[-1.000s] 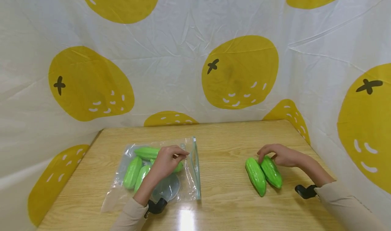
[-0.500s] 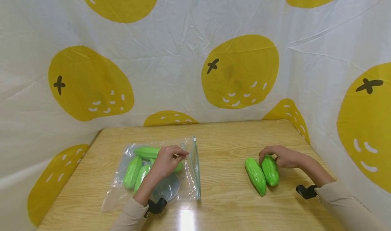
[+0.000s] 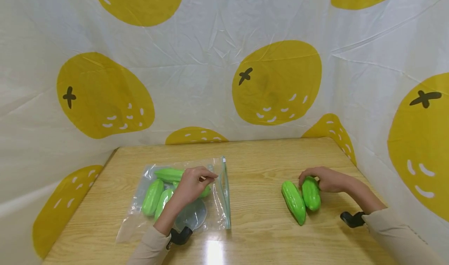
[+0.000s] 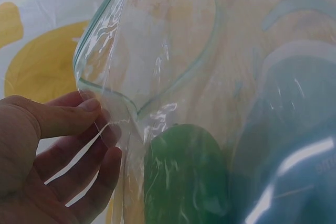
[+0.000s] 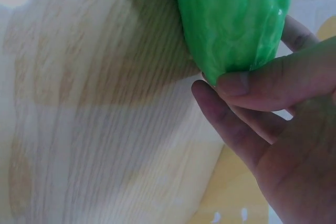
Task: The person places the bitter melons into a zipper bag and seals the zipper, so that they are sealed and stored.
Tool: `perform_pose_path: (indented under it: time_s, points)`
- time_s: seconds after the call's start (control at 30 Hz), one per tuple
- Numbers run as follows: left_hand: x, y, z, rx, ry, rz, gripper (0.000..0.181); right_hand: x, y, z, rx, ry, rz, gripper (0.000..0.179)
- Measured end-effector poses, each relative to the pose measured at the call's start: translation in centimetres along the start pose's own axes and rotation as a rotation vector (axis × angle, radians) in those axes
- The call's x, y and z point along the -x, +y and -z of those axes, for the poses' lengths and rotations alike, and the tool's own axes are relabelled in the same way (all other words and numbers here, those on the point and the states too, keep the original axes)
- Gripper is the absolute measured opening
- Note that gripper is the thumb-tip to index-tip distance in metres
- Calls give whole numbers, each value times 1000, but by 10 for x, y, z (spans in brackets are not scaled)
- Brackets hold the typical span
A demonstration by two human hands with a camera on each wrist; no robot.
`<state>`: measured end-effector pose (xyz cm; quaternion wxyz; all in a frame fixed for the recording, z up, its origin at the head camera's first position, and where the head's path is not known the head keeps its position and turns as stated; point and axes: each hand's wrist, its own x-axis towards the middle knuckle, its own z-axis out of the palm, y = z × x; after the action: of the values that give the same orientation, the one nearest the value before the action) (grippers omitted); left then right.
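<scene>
At the left of the head view lies a clear zip bag (image 3: 215, 214) with several glossy green toy cucumbers (image 3: 152, 198) inside. My left hand (image 3: 193, 183) pinches the bag's edge by its mouth; in the left wrist view thumb and forefinger hold the film just below the greenish zip strip (image 4: 107, 90). On the right, my right hand (image 3: 324, 179) holds one toy cucumber (image 3: 311, 195) by its far end. The right wrist view shows the thumb on the tip of this cucumber (image 5: 233, 19) and fingers behind it. A second loose cucumber (image 3: 294, 202) lies just left of it on the table.
The wooden table (image 3: 252, 241) carries everything. A white curtain (image 3: 196, 89) with yellow fruit prints closes off the back and both sides. Printed on the bag is a pale round patch (image 3: 192, 215).
The cucumber in my right hand has turned more upright in the head view and shifted slightly away from me. My left hand and the bag look unchanged.
</scene>
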<state>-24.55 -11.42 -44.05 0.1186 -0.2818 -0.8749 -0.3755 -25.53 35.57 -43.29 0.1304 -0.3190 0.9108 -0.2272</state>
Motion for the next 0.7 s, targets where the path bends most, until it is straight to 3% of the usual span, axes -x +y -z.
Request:
perform_pose_path:
  time_s: [0.7]
  points:
    - [1, -3, -3, 13, -8, -1, 15, -6, -12, 21, -34, 59, 1, 62]
